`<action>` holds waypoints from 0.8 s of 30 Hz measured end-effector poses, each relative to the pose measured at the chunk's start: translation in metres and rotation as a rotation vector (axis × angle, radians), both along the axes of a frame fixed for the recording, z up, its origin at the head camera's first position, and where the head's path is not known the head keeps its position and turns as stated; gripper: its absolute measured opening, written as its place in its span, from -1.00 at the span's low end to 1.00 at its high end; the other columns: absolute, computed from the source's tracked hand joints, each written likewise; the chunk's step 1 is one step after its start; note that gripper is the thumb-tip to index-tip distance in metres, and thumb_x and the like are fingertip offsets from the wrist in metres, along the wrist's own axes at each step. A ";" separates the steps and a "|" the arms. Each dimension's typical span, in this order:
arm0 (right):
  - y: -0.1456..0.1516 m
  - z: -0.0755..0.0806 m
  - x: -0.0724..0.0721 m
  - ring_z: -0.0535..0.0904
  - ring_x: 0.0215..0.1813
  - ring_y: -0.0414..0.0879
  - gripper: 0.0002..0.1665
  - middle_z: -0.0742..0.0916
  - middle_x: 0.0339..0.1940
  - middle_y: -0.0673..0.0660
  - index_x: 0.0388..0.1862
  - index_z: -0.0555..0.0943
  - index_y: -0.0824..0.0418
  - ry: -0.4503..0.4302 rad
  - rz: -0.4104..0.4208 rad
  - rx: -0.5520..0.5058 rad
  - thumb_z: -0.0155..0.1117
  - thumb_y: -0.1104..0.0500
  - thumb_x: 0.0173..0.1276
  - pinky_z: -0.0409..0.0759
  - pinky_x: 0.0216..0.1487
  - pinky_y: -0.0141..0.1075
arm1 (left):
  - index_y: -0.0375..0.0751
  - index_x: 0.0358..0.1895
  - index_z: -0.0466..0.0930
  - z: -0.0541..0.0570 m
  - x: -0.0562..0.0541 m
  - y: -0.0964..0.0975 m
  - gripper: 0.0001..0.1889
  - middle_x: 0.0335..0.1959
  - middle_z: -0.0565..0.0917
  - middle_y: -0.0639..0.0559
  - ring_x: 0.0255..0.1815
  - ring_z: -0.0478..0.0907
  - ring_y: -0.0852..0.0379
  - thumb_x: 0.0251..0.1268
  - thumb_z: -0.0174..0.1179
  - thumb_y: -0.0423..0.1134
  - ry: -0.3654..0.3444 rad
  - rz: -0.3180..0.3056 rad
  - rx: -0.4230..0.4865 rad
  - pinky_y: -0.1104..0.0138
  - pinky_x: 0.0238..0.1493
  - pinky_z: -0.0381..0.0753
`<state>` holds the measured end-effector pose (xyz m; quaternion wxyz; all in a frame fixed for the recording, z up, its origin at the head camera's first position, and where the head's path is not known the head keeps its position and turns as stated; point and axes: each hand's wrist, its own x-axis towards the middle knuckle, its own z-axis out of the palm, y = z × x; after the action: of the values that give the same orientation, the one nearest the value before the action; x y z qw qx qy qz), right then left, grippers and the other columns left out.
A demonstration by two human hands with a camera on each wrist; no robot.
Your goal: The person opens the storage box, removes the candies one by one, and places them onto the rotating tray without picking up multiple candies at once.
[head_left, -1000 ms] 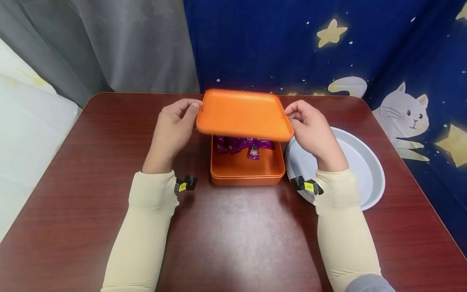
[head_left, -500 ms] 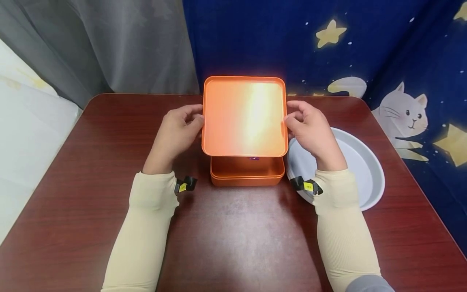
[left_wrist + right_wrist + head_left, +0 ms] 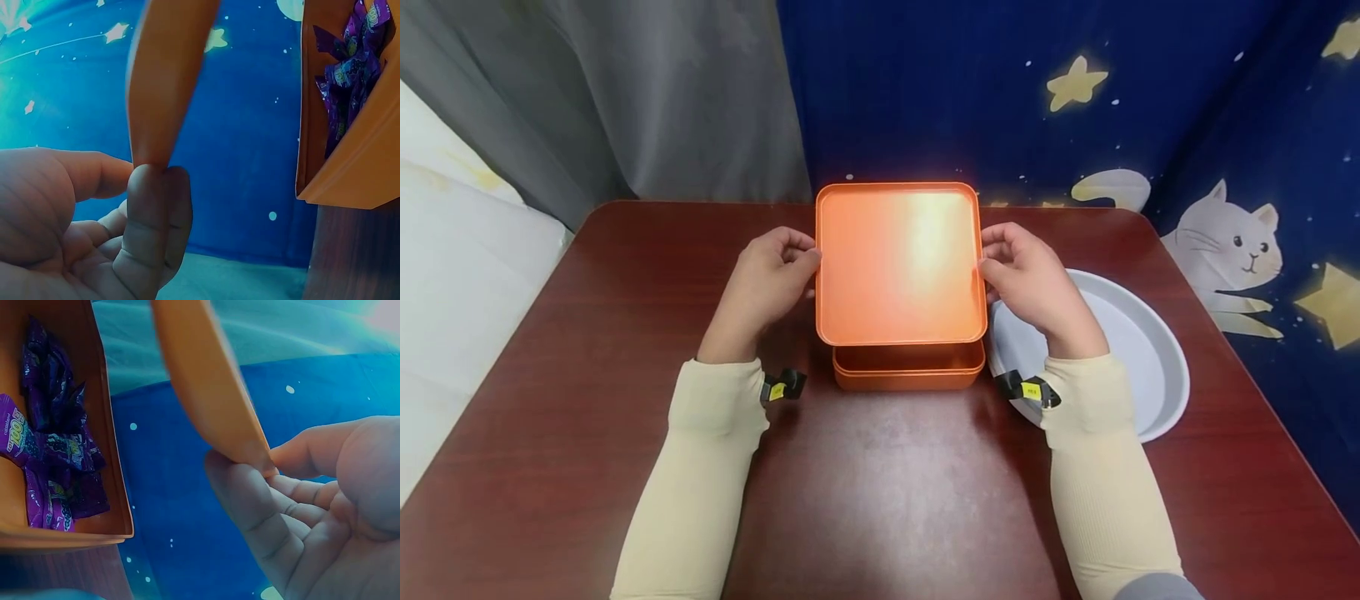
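An orange square lid point(image 3: 898, 265) is held up above an orange box point(image 3: 910, 381) on the table. My left hand point(image 3: 769, 282) pinches the lid's left edge between thumb and fingers. At the opposite edge my right hand point(image 3: 1030, 279) grips it the same way. In the left wrist view the lid point(image 3: 165, 81) appears edge-on between thumb and fingers. Purple candy packets point(image 3: 59, 447) lie inside the box point(image 3: 115, 481) in the right wrist view. From the head view the lid hides them and the box's far part.
A round pale grey tray point(image 3: 1165, 367) stands right of the box, partly beneath my right forearm. The dark red-brown table point(image 3: 865, 500) reaches back to a grey curtain point(image 3: 685, 100) and a blue starry curtain point(image 3: 910, 92).
The lid has tipped from a flatter, slanted pose to face me, covering the packets from the head view. Since half a second ago, it and both hands sit slightly lower in view.
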<state>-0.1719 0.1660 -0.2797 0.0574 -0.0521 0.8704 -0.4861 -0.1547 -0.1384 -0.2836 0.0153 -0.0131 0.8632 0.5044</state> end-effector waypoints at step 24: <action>0.000 -0.002 0.000 0.61 -0.29 0.07 -0.61 0.60 -0.09 0.25 0.25 0.39 0.27 -0.009 0.036 0.005 0.09 0.27 0.48 0.68 -0.25 -0.18 | -0.26 0.37 0.37 -0.001 0.001 -0.003 -0.56 -0.05 0.55 -0.15 -0.15 0.61 -0.01 0.52 -0.01 -0.25 -0.037 -0.096 0.015 0.17 -0.13 0.70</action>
<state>-0.1718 0.1656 -0.2819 0.0702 -0.0652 0.8704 -0.4829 -0.1541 -0.1417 -0.2844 0.0552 0.0191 0.8587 0.5091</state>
